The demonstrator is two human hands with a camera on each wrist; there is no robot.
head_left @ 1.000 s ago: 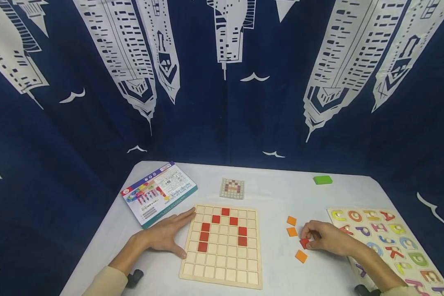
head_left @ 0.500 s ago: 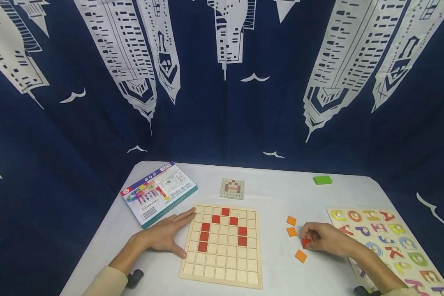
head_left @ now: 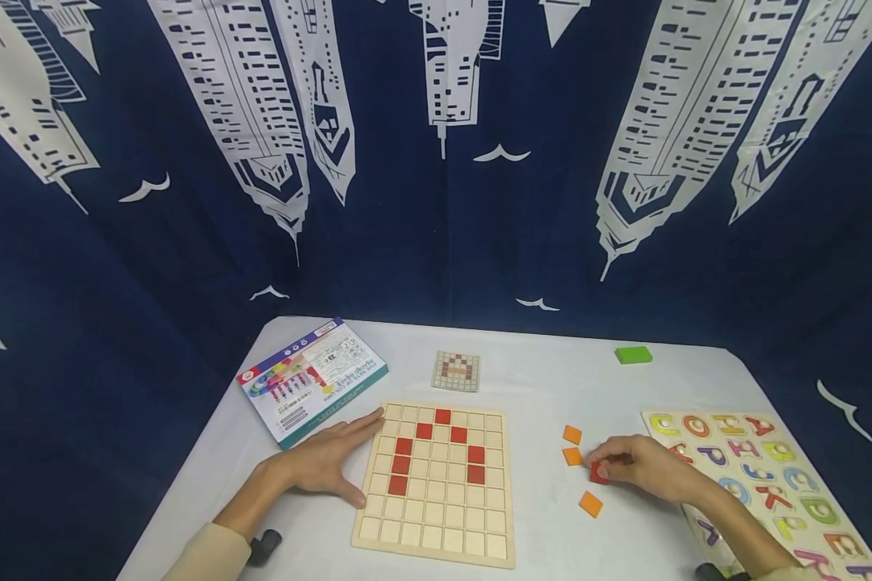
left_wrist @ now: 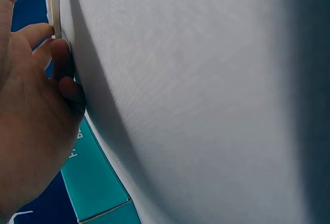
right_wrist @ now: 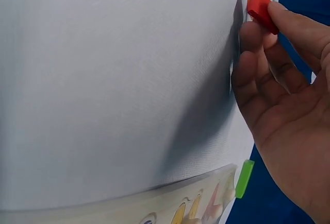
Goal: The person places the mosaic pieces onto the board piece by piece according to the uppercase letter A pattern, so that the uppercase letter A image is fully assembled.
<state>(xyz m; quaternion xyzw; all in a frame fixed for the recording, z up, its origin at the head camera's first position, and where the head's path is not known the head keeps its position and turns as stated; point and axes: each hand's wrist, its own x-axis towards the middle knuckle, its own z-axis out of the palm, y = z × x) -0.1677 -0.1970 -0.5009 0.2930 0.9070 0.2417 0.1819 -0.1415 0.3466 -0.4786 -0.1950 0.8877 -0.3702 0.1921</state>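
Head view: pinching a flat red square tile (head_left: 597, 476) between thumb and fingers of the right grip (head_left: 645, 466), just beside orange square tiles (head_left: 572, 457). Reaching with straighter fingers than half a second ago: probably an adjusted hold, not a release. Resting the left grip (head_left: 323, 460), spread, against a pale wooden grid board (head_left: 436, 512). Left wrist view: touching its edge, near a teal box (left_wrist: 98, 177). Right wrist view: tilting the tile, corner toward the view's top; no long axis evident.

Red tiles (head_left: 401, 464) are counted at nine: eight set in one grid board (head_left: 434, 512), one held. Three orange tiles (head_left: 591, 504) are tallied. One box (head_left: 320, 379), one card (head_left: 456, 371), one letter board (head_left: 814, 532) and one green block (head_left: 634, 355) are seen. Two hands (head_left: 650, 468) are noted.
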